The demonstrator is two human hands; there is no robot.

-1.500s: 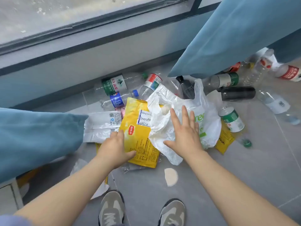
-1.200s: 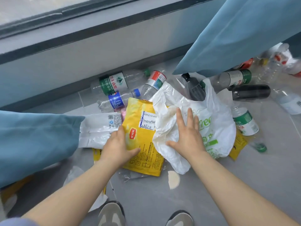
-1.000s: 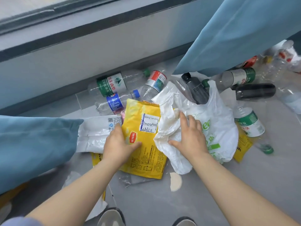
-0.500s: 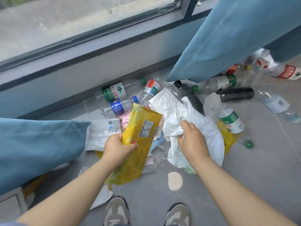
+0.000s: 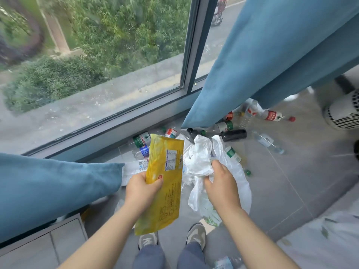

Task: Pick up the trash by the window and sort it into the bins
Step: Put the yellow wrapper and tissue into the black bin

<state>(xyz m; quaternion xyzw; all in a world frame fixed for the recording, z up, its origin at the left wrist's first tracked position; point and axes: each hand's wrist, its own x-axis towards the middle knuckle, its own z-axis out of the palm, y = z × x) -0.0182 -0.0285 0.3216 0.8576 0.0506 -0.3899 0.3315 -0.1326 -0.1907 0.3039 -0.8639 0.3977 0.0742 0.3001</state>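
Observation:
My left hand grips a large yellow plastic pouch by its left edge and holds it up off the floor. My right hand clutches a crumpled white plastic bag, which hangs down beside the pouch. Below them, against the window wall, lie several plastic bottles: a green-labelled one, a dark one and a clear one. A white wrapper lies on the floor left of the pouch.
Blue curtains hang at the left and upper right. A white perforated appliance stands at the far right. A grey cabinet is at lower left, a bottle lies by my feet, and a white patterned sheet is at lower right.
Both hands closed on the pouch and the bag and lifted them off the floor. My view rose, so the window and more of the room now show.

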